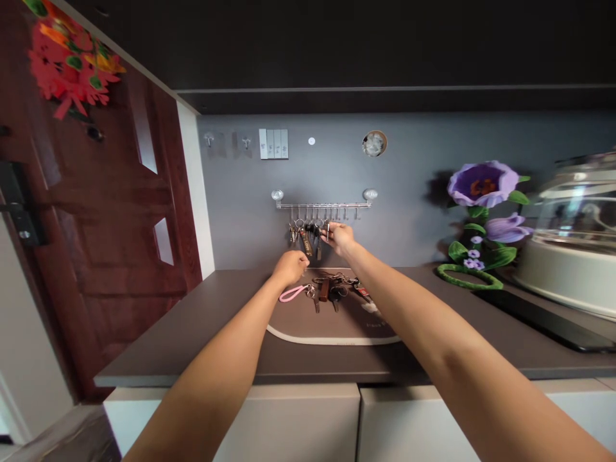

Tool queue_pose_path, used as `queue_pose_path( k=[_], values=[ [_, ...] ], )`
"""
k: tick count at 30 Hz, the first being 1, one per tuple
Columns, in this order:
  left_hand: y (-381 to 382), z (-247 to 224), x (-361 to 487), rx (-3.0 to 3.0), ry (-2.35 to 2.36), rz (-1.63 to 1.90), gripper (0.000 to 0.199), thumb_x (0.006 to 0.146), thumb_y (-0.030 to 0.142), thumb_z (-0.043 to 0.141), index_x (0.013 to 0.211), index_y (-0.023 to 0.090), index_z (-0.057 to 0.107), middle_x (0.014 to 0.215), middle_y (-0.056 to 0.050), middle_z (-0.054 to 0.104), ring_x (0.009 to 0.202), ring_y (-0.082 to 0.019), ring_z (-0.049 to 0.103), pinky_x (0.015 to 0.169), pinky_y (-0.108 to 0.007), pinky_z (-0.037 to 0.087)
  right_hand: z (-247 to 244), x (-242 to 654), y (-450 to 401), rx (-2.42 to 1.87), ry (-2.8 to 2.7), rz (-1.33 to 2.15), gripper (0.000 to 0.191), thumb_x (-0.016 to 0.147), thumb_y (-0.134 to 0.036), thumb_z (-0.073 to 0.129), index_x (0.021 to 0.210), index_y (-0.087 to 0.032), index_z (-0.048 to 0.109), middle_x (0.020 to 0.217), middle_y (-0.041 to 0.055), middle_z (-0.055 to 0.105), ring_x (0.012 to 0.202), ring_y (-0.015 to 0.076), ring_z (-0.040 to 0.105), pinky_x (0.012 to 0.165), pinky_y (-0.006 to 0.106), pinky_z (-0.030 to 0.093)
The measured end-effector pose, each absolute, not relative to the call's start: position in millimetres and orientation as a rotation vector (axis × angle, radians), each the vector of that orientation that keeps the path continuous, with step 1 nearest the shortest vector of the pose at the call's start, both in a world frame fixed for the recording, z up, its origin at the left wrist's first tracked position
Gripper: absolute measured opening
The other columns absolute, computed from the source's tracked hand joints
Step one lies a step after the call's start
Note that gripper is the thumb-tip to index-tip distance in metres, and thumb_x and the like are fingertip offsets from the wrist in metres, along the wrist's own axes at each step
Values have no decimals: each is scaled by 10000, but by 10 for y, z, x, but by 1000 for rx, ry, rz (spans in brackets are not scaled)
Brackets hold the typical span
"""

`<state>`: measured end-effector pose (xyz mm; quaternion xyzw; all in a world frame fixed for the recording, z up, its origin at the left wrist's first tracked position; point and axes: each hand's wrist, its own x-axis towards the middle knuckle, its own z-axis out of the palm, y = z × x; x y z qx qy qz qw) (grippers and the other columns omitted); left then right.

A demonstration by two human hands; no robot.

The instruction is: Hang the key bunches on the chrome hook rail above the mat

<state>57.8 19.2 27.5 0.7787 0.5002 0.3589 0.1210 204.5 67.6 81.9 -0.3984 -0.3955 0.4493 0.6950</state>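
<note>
A clear hook rail (323, 206) is fixed to the grey wall, with several keys on rings (293, 232) hanging from its left and middle hooks. Among them is a brown fob (306, 244) with lettering. My right hand (341, 237) is raised to the rail, fingers pinched on a small silver key (328, 232) near the hooks. Lower and to the left, my left hand (291, 266) has its fingers curled closed; whatever it may hold is hidden. Below both hands, a bunch of keys with a brown leather fob (325, 289) and a pink strap (292, 294) lie on a mat.
The brown mat (337, 333) with a pale rim lies on the dark counter (192, 321). Purple fabric flowers (484, 186), a black phone-like slab (548, 321) and a clear-domed appliance (572, 244) stand or lie at right. A dark shelf (366, 51) overhangs. A door (115, 256) is left.
</note>
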Motion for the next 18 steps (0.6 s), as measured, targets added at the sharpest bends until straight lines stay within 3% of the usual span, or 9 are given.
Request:
queue_pose_path(
  k=[12, 18],
  values=[
    [230, 262, 504, 2392, 1534, 960, 144, 746, 186, 481, 722, 140, 615, 592, -16, 608, 513, -85, 517, 540, -188, 361, 680, 2101, 662, -904, -1008, 932, 88, 733, -96, 466, 754, -178, 492, 650, -40, 535, 558, 41, 509, 579, 173, 445],
    [195, 287, 490, 2377, 1384, 964, 141, 735, 186, 492, 742, 131, 622, 589, -14, 603, 514, -97, 542, 547, -199, 389, 549, 2136, 578, -1000, -1032, 851, 183, 684, -93, 523, 842, -185, 535, 774, -19, 583, 685, 53, 529, 697, 186, 439]
  ],
)
